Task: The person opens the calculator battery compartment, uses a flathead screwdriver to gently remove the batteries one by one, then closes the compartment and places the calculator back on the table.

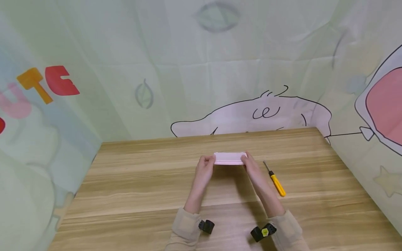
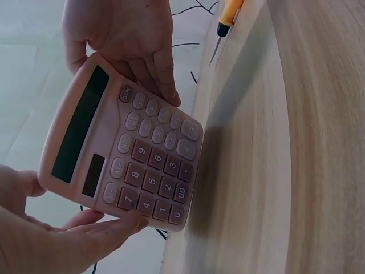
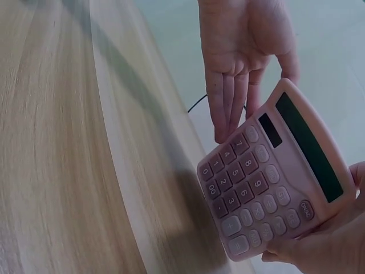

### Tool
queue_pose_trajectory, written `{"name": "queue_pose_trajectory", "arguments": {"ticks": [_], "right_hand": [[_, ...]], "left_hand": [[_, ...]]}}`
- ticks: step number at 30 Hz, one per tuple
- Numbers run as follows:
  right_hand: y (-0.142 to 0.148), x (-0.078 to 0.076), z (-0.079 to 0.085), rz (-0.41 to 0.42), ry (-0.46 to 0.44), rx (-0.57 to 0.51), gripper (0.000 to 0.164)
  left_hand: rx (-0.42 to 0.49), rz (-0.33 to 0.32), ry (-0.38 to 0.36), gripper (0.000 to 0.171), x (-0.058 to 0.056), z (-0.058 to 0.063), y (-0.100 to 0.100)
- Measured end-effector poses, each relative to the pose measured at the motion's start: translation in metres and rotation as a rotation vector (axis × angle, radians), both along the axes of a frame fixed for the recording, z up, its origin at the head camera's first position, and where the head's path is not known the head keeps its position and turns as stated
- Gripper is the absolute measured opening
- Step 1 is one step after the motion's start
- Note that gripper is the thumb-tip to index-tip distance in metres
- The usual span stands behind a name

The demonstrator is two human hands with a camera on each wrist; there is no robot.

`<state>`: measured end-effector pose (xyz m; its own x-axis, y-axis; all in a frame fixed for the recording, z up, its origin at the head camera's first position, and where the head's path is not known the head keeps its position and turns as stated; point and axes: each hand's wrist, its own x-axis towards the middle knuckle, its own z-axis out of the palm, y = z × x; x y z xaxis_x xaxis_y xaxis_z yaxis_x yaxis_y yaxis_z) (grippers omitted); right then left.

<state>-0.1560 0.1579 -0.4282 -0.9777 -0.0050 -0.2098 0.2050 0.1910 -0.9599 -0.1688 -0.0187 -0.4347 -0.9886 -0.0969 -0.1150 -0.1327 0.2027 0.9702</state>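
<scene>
A pink calculator [image 1: 229, 158] is held up over the wooden table between both hands, tilted so the head view catches mostly its top edge. Its keys and dark display [image 2: 81, 124] face the wrist cameras. My left hand [image 1: 205, 170] grips one short side, thumb on the top edge and fingers along the side, one fingertip by the 7 key in the left wrist view. On the opposite side my right hand [image 1: 253, 170] holds it likewise, thumb at the upper corner. A shadow falls on the table beneath the calculator.
A screwdriver [image 1: 277, 182] with a yellow handle lies on the table [image 1: 141, 181] to the right of my right hand, its metal tip pointing away. Behind the table's far edge hangs a pale printed curtain [image 1: 176, 80]. Black wrist cameras [image 1: 206, 226] sit at both sleeves.
</scene>
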Motion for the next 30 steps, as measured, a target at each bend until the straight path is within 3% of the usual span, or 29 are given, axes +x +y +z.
{"name": "queue_pose_trajectory", "arguments": {"ticks": [7,13,20,30], "right_hand": [[0.0,0.0,-0.001,-0.018,-0.006,-0.031,0.067],[0.0,0.001,-0.006,-0.004,-0.008,0.017,0.063],[-0.002,0.001,-0.013,0.002,0.004,0.059,0.055],[0.0,0.002,-0.018,0.025,0.066,0.054,0.063]], "left_hand": [[0.056,0.009,0.009,0.033,0.002,-0.001,0.001],[0.095,-0.002,-0.014,0.03,0.002,-0.002,-0.001],[0.094,-0.077,-0.042,0.039,0.001,-0.003,-0.001],[0.088,-0.117,-0.053,0.046,0.002,-0.008,-0.001]]}}
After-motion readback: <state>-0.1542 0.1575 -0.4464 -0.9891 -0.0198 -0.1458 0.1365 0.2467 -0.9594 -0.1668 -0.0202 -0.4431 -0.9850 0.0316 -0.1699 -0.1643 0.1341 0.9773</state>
